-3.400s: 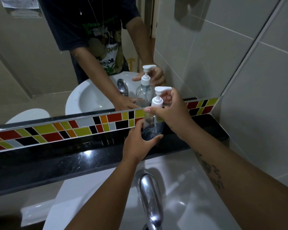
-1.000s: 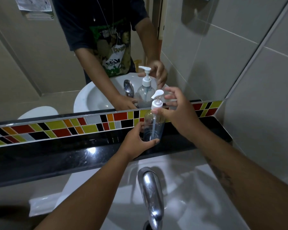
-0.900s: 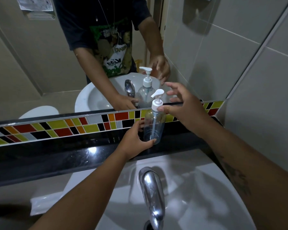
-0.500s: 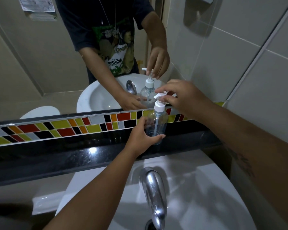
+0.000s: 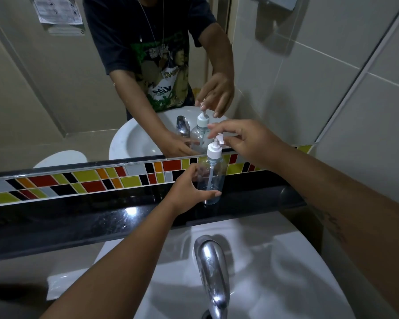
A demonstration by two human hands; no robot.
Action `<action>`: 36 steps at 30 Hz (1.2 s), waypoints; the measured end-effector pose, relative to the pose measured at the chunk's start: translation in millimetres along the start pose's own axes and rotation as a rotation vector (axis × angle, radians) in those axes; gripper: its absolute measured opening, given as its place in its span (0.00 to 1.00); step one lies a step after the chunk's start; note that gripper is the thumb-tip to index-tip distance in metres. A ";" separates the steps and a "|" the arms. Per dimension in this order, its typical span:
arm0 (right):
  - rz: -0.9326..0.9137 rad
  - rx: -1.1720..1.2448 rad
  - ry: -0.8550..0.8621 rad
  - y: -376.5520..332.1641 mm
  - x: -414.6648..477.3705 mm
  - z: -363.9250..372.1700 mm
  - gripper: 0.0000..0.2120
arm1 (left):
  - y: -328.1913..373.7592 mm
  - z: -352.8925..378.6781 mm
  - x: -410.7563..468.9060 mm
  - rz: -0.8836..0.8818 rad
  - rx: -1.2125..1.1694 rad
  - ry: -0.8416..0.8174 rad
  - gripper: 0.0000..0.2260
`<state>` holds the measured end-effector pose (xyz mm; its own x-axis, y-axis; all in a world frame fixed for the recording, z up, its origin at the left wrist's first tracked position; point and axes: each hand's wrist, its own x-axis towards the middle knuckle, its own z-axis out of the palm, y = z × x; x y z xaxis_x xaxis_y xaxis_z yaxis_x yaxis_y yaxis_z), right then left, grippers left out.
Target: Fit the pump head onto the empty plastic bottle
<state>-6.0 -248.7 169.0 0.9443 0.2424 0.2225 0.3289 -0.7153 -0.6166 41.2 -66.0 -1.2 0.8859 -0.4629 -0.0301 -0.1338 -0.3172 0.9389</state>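
A clear empty plastic bottle [image 5: 213, 178] stands upright on the black shelf [image 5: 78, 217] below the mirror. The white pump head [image 5: 214, 151] sits on the bottle's neck, and its tube runs down inside the bottle. My left hand [image 5: 187, 192] wraps around the lower part of the bottle from the left. From the right, my right hand [image 5: 242, 139] reaches over the top, with fingertips pinching the pump's nozzle. The nozzle is partly hidden by those fingers.
A chrome tap [image 5: 213, 272] rises over the white basin [image 5: 274, 272] right below my arms. A band of coloured tiles [image 5: 90, 180] runs under the mirror [image 5: 55, 88], which reflects the person, the bottle and the basin. Grey wall tiles [image 5: 366, 111] close in on the right.
My right hand has moved from beside the pump collar to above the pump, and now pinches the nozzle. The left hand keeps its hold on the bottle.
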 end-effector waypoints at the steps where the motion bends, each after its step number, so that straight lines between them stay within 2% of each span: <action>1: -0.003 0.024 0.005 -0.2 0.3 3.4 0.16 | -0.3 -2.7 0.0 -0.008 -0.005 -0.006 0.27; 4: 0.014 0.177 0.047 -0.4 -1.0 16.4 0.21 | -1.2 -8.9 -0.8 -0.012 -0.020 0.010 0.28; 7: 0.115 0.298 0.104 8.8 -3.3 31.2 0.29 | -1.5 -14.3 -1.8 -0.017 -0.035 0.025 0.33; 9: 0.214 0.377 0.078 18.2 -6.5 41.5 0.34 | -1.7 -16.7 -1.6 -0.023 -0.039 0.024 0.39; 11: 0.294 0.457 0.036 29.3 -12.0 51.0 0.36 | -1.3 -18.8 -2.8 -0.020 -0.043 0.017 0.39; 18: 0.495 0.618 0.006 62.8 -31.8 97.4 0.30 | -2.1 -29.9 -12.1 -0.014 -0.034 0.053 0.30; 23: 0.515 0.647 0.061 74.6 -34.3 130.8 0.26 | -7.6 -39.9 -14.3 -0.064 -0.094 0.050 0.28; 29: 0.499 0.638 0.125 78.8 -29.6 150.6 0.22 | -21.3 -44.2 -22.0 -0.146 -0.100 0.120 0.16; 36: 0.475 0.664 0.169 79.1 -24.2 160.5 0.20 | -24.2 -43.1 -25.1 -0.155 -0.051 0.177 0.21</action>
<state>-1.3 -206.0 -6.3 0.9873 -0.1269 -0.0957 -0.1166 -0.1689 -0.9787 41.4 -11.0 -8.3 0.9587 -0.2586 -0.1185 0.0282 -0.3284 0.9441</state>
